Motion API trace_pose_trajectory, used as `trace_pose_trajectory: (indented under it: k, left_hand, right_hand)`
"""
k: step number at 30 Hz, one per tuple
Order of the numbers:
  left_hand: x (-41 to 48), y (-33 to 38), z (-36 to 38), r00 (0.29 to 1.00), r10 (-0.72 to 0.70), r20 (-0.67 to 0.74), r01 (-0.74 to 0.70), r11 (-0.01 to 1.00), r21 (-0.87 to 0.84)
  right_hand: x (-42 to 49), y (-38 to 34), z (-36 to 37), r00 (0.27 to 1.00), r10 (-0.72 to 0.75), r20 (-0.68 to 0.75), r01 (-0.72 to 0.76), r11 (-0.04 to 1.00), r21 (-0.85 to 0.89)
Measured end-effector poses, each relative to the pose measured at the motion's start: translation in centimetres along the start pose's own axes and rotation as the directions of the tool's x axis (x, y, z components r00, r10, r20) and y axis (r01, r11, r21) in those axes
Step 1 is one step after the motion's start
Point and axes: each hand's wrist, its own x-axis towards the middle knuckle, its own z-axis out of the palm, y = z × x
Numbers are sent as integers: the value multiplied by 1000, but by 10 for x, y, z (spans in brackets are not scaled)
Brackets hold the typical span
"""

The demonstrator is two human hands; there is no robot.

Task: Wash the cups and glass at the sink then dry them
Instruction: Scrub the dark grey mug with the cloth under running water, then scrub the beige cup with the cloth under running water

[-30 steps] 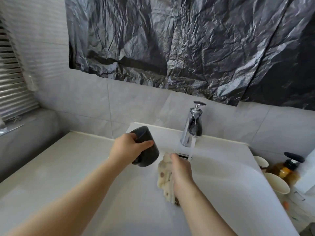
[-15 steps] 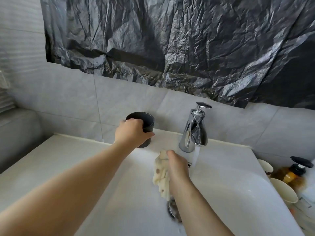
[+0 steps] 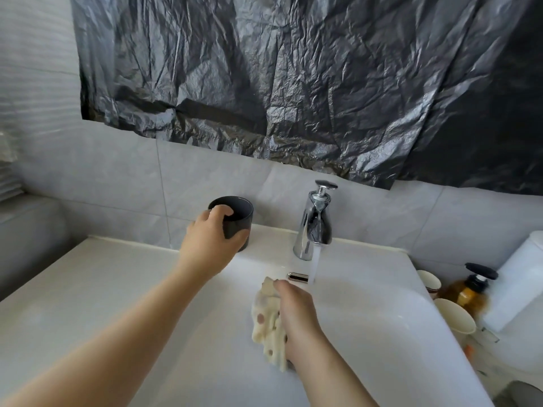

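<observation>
While water runs from the chrome tap into the white sink, a dark grey cup is gripped by the left hand at the back edge of the bench, just left of the tap. The cup is kept upright, mouth up, with fingers curled over its near rim and the thumb laid against its side; whether its base is set down on the ledge cannot be told. A cream cloth with brown spots is clutched in the right hand over the basin, near the stream of water but apart from it. The two hands are held apart, each closed round its own thing. Two cream cups are seen at the right edge of the sink, just beside an amber pump bottle and a white roll. The tiled wall above is covered by a crumpled black plastic sheet.
</observation>
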Motion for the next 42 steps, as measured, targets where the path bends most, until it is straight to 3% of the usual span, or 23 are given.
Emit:
trace_pose_trajectory:
  k: [4, 9, 15, 23, 32, 39, 42]
  left_hand:
    - [-46, 11, -2, 992, -85, 95, 113, 935, -336]
    - [-97, 22, 14, 947, -143, 287, 268, 844, -465]
    - [-140, 44, 41, 888, -97, 450, 338, 801, -494]
    - [-166, 82, 78, 778, -16, 628, 381, 807, -452]
    - [-200, 125, 105, 758, 47, 651, 350, 813, -466]
    - [-255, 196, 129, 764, 155, 627, 274, 801, -532]
    - [-285, 225, 152, 734, 194, 650, 278, 788, -549]
  right_hand:
    - [-24, 8, -19, 1000, 22, 4, -22, 998, 63]
    - [-63, 15, -55, 993, -77, -92, 78, 997, 9]
    - [-94, 34, -94, 956, -152, -252, 147, 988, -39]
    - [-102, 46, -137, 888, -132, -441, 164, 986, 37]
    - [-114, 54, -194, 829, -105, -549, 191, 976, 102]
    - [-151, 50, -285, 818, -53, -572, 217, 951, 221]
    - [-166, 59, -327, 773, -93, -627, 246, 956, 162]
